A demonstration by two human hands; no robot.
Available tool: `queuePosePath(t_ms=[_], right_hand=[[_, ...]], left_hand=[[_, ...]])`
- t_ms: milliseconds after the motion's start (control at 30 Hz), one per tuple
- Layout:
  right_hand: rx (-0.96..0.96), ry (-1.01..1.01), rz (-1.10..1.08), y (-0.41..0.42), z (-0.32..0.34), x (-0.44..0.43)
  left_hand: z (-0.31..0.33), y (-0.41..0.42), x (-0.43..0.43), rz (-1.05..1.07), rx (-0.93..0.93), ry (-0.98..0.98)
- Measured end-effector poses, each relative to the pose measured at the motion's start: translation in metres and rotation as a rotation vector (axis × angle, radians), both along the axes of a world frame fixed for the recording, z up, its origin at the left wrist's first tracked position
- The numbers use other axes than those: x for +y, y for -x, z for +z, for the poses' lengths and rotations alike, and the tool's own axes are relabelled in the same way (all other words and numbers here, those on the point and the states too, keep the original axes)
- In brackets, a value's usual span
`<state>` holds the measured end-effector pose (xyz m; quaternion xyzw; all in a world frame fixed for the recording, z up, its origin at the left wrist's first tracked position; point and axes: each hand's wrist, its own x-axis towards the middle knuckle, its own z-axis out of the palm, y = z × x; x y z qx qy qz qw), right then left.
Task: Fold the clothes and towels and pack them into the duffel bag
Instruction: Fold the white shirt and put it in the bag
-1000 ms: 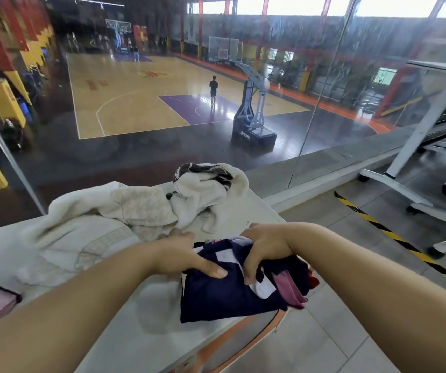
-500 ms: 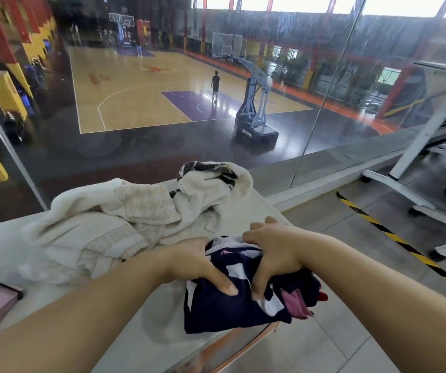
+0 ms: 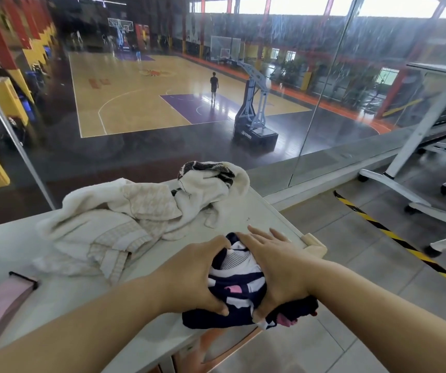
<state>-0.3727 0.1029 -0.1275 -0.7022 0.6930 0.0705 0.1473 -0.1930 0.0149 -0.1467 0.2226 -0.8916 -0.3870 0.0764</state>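
A navy garment (image 3: 236,285) with white stripes and pink patches lies bunched at the near right edge of the pale table (image 3: 256,211). My left hand (image 3: 192,278) clasps its left side, thumb hooked under the near edge. My right hand (image 3: 273,267) presses on its right side, fingers stretched forward and thumb tucked below. Part of the garment hangs over the table edge. Behind it lies a crumpled pile of cream towels (image 3: 119,224), with a white cloth with a dark patterned edge (image 3: 211,181) on its right end. No duffel bag shows.
A pink item with a black trim (image 3: 3,302) lies at the table's near left. A glass wall (image 3: 324,109) stands just beyond the table. White wheeled frames (image 3: 415,184) and a yellow-black floor stripe (image 3: 394,232) are on the tiled floor to the right.
Both hands have gathered the navy garment into a tighter bundle; my right hand has flattened with its fingers now stretched forward over it. The towel pile has not moved.
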Motion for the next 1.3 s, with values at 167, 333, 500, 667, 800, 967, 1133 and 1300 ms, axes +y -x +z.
queuePosePath(t_ms=[167,333,500,667,800,967,1133,1300], right_hand=[[0.070,0.129,-0.010,-0.016,-0.006,0.016],[0.158,0.152,-0.057,-0.031,-0.005,0.028],[0.342,0.175,-0.007,-0.055,0.011,0.025],[0.500,0.234,0.113,-0.092,0.037,0.016],[0.480,0.296,0.119,-0.127,0.061,0.009],[0.396,0.430,0.127,-0.190,0.087,-0.003],[0.263,0.565,0.177,-0.259,0.101,-0.016],[0.088,0.643,0.264,-0.330,0.104,-0.028]], left_hand=[[-0.002,-0.012,0.018,-0.035,0.048,0.220],[-0.011,-0.027,0.029,-0.049,0.010,0.399],[0.004,-0.064,0.026,0.021,-0.117,0.462],[0.026,-0.128,0.025,0.113,-0.308,0.589],[0.044,-0.193,0.020,0.179,-0.424,0.712],[0.066,-0.288,0.024,0.319,-0.499,0.807],[0.076,-0.388,0.038,0.500,-0.529,0.831],[0.073,-0.471,0.054,0.701,-0.607,0.723]])
